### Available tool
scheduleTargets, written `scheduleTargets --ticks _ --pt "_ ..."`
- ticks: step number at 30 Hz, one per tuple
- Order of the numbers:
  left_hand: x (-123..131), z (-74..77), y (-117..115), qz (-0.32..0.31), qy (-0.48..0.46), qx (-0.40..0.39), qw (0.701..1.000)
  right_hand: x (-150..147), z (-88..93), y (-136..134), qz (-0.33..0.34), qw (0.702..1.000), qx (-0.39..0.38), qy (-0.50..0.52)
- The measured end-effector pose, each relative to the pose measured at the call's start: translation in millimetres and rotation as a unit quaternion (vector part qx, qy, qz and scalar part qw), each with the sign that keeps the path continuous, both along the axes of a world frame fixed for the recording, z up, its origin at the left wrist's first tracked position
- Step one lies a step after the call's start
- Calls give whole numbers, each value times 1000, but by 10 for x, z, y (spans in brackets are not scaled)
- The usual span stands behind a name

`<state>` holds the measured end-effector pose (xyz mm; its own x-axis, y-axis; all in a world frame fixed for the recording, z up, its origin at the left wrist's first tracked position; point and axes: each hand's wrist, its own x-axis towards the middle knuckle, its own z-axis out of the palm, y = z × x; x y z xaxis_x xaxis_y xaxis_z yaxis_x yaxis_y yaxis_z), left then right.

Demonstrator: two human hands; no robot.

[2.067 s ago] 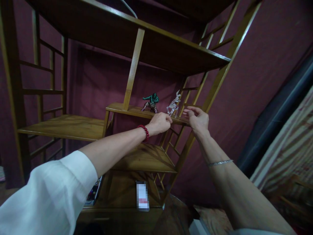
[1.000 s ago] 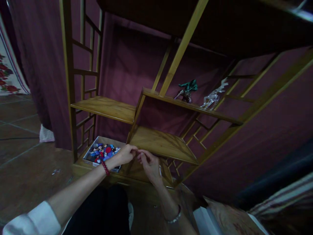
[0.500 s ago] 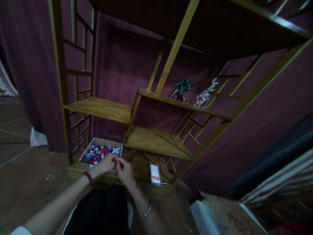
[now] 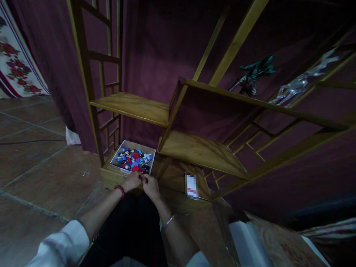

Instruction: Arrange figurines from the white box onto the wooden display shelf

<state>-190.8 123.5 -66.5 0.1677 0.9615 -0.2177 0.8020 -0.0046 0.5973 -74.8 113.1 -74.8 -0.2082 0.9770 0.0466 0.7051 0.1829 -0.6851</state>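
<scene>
Work has dropped from the shelf above: left hand and right hand meet, grip unclear, figure-filled box just beyond.

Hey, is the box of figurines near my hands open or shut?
Open: no lid covers the box, and the colorful figurines inside show from above.

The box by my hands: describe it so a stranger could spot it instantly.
Find the wooden shelf unit, then its lowest board. At that board's left end sits an open box. Unlike the phone to its right, it holds a jumble of small, mostly red and blue figures.
</scene>
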Motion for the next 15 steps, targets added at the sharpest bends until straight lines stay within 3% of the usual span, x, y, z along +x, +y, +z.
scheduleTargets --ticks 4,15 --pt "-5 -197 45 7 30 6 1000 -24 -101 48 0 999 -14 -29" --pt "-61 -445 102 56 41 21 997 -65 -324 267 -22 998 -23 -58"
